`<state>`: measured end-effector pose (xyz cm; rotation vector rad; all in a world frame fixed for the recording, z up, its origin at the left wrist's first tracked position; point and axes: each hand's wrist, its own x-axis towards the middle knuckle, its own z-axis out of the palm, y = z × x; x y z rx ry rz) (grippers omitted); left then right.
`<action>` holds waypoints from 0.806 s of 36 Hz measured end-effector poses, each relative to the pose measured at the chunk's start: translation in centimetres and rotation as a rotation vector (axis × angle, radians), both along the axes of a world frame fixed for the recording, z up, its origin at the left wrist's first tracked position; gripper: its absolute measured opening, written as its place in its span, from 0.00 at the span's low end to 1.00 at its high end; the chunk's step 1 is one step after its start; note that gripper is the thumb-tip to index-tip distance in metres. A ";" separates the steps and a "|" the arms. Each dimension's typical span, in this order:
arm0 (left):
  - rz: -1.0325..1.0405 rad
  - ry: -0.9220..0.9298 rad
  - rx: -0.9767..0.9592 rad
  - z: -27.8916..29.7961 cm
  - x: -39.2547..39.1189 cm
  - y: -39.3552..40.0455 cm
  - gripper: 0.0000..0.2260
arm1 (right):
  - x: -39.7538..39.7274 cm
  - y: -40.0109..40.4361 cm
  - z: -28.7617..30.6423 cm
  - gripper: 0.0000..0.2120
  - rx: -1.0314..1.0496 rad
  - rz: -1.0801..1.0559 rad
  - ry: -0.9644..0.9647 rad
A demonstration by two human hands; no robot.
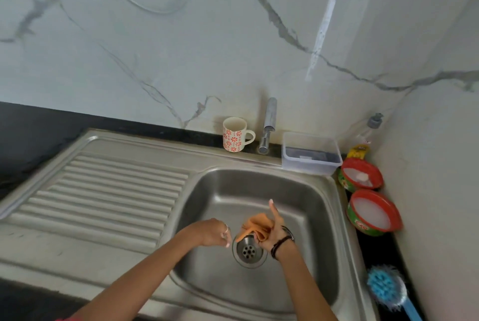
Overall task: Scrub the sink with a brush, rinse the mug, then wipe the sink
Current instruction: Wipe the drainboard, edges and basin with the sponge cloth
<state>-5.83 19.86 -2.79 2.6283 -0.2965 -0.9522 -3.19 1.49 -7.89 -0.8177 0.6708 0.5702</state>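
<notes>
Fingers of right hand (272, 236) clamp orange cloth (256, 226) above drain (249, 250), index finger straight up. Left hand (215, 234) curled, grip unclear. Mug (234, 134) upright beside faucet (268, 126).

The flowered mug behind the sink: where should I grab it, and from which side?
Take the mug by its handle, coming from its right. It stands upright on the ledge with the handle pointing toward the faucet, so mind the narrow gap there.

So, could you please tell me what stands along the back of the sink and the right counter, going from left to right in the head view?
mug → tap → clear plastic container → soap bottle
</notes>
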 end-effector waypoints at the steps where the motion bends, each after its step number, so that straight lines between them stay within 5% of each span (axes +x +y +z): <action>1: -0.001 -0.029 0.021 0.0 0.0 -0.2 0.15 | 0.1 0.1 -0.1 0.25 -0.009 0.007 -0.014; 6: -0.011 -0.193 0.108 0.1 -0.5 -0.6 0.27 | 0.3 1.2 0.5 0.11 -0.226 0.022 -0.062; 11: -0.009 -0.230 0.116 -0.2 -0.8 -0.6 0.32 | 0.3 1.4 0.8 0.11 -0.246 -0.021 -0.085; 24: 0.033 -0.268 0.100 0.2 -0.5 -0.9 0.29 | 0.3 1.4 0.8 0.11 -0.123 -0.042 -0.267; 25: 0.032 -0.270 0.100 0.3 -0.4 -0.9 0.29 | 0.2 1.4 0.8 0.04 -0.136 -0.044 -0.251; 29: 0.032 -0.270 0.115 0.1 -0.2 -1.1 0.29 | -0.3 1.2 2.3 0.09 -0.316 0.025 -0.127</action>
